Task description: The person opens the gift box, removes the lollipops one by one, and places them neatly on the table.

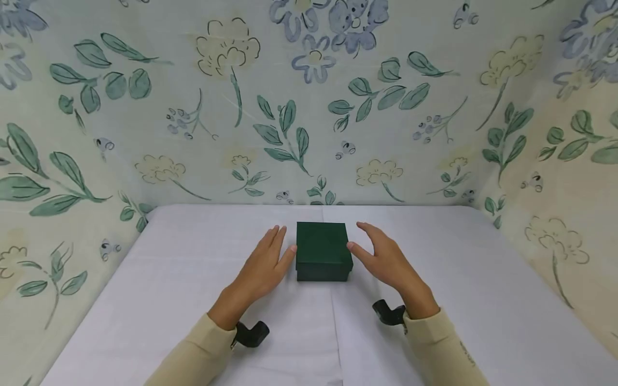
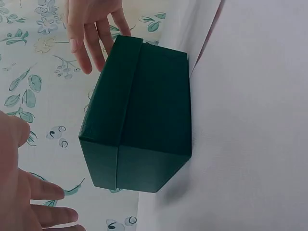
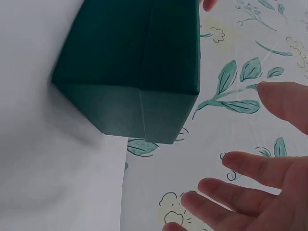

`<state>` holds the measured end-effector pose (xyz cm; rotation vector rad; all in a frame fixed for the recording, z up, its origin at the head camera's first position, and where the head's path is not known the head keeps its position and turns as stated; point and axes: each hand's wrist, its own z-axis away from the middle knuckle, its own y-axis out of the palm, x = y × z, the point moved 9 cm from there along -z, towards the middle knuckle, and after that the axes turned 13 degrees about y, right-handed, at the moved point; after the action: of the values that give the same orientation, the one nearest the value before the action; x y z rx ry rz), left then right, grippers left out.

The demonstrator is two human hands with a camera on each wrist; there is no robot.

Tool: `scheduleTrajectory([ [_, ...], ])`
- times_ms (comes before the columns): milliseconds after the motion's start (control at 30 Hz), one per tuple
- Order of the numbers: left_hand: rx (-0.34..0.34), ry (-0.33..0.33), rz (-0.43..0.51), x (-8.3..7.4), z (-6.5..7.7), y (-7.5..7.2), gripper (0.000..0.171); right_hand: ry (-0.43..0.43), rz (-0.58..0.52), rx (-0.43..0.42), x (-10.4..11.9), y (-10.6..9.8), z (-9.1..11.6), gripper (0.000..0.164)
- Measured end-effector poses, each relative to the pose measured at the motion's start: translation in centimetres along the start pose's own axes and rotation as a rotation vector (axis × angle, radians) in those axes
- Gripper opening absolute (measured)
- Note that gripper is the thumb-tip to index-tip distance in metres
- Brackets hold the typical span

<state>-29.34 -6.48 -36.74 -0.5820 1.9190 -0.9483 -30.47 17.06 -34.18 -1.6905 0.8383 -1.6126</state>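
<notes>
A dark green box (image 1: 321,249) with a fitted lid sits on the white-covered table in the head view. Its lid seam shows in the left wrist view, where the box (image 2: 149,106) looks shut. On the box's left side is my left hand (image 1: 260,265), fingers straight and thumb spread, the thumb tip close to the lid's edge. My right hand (image 1: 386,260) is at the right side with fingers extended. In the right wrist view a gap shows between those fingers (image 3: 250,163) and the box (image 3: 139,67). Whether either thumb touches the box, I cannot tell.
The table (image 1: 193,236) carries a white cloth with a crease running forward from the box. Floral fabric (image 1: 309,134) walls rise at the back and both sides. A black wrist camera (image 1: 252,334) sits on the left wrist, another camera (image 1: 388,312) on the right.
</notes>
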Motion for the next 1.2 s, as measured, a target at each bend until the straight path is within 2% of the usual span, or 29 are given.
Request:
scheduleTrajectory([
  [100,-0.006,-0.005,0.098,-0.1,-0.2,0.2,0.068,0.01,-0.049,0.021,-0.1,0.0,0.0,0.069],
  [267,-0.029,-0.008,0.202,-0.1,-0.2,0.5,0.063,0.038,-0.132,0.066,-0.1,0.5,0.0,0.066],
  [467,-0.082,-0.016,0.323,0.3,-0.3,0.6,0.056,0.049,-0.157,0.102,0.1,0.9,-0.1,0.066],
  [667,-0.104,-0.026,0.412,0.3,-0.5,0.9,0.056,0.07,-0.175,0.113,-0.2,0.8,-0.1,0.063],
  [900,-0.091,-0.128,0.547,1.2,-0.3,2.2,0.063,0.11,-0.223,0.162,-0.8,1.4,-0.1,0.066],
  [1033,-0.085,-0.135,0.6,1.2,-0.3,2.4,0.07,0.116,-0.246,0.18,-0.8,1.9,-0.2,0.066],
  [1200,-0.083,-0.15,0.656,1.3,-0.3,2.6,0.064,0.113,-0.247,0.183,-0.6,2.2,-0.3,0.064],
])
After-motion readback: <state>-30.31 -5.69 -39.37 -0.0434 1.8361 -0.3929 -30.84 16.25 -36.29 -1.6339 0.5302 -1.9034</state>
